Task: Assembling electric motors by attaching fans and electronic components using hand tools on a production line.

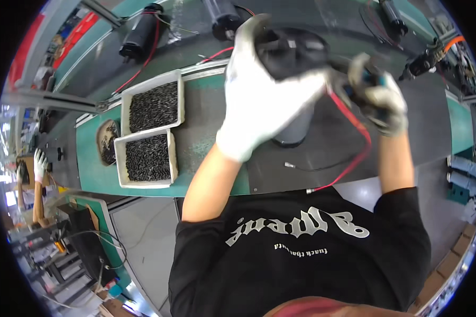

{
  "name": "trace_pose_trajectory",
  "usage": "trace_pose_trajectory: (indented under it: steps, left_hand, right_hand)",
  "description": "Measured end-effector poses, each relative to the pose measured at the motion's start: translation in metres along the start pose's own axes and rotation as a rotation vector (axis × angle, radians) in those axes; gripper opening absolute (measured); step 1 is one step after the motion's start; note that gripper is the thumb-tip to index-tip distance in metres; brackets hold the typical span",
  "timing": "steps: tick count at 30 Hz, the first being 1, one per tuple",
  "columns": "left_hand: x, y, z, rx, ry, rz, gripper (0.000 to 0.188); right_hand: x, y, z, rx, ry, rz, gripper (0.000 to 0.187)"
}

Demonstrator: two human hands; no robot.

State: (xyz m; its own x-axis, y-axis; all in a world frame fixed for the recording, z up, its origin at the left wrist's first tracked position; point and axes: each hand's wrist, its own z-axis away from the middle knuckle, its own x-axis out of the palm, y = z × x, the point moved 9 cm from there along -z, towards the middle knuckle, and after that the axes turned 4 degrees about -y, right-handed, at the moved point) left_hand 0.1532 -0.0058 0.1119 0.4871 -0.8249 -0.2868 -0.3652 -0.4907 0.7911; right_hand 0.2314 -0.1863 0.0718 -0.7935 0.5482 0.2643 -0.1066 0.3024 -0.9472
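Note:
My left hand (267,103), in a white glove, is closed around the upper part of a black cylindrical motor (295,129) that stands on the dark work mat. Its black top end (296,50) is blurred. A red lead (364,134) and a thin black lead (322,168) with metal terminals trail from it toward the mat's near edge. To the right, my gloved right hand (388,105) grips a dark hand tool (360,90) with teal parts close to the motor's upper side. Motion blur hides the tool's exact kind and whether its tip touches the motor.
Two white trays (120,158) of small black rod-like parts sit left, beside a brown bowl (101,142). Farther back lie more black motors (142,33) with leads. A black power driver (426,62) with an orange hose is at right. A co-worker's gloved hand (39,164) shows far left.

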Motion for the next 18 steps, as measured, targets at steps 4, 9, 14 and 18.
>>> trace_pose_trajectory:
  steps: [4, 9, 14, 18]
  left_hand:
    - [-0.012, 0.02, 0.03, 0.332, -0.086, 0.243, 0.094]
    - [-0.004, 0.033, 0.04, 0.43, -0.086, 0.277, 0.092]
    - [0.001, 0.037, 0.045, 0.511, -0.117, 0.276, 0.075]
    - [0.007, 0.04, 0.044, 0.396, -0.142, 0.103, 0.062]
  right_hand:
    - [0.034, -0.071, -0.013, -0.068, -0.157, 0.967, 0.058]
    - [0.06, -0.11, -0.009, -0.058, -0.362, 1.41, 0.057]
    - [0.07, -0.125, -0.008, -0.003, -0.413, 1.57, 0.052]
    - [0.076, -0.118, -0.013, 0.019, -0.484, 1.653, 0.049]
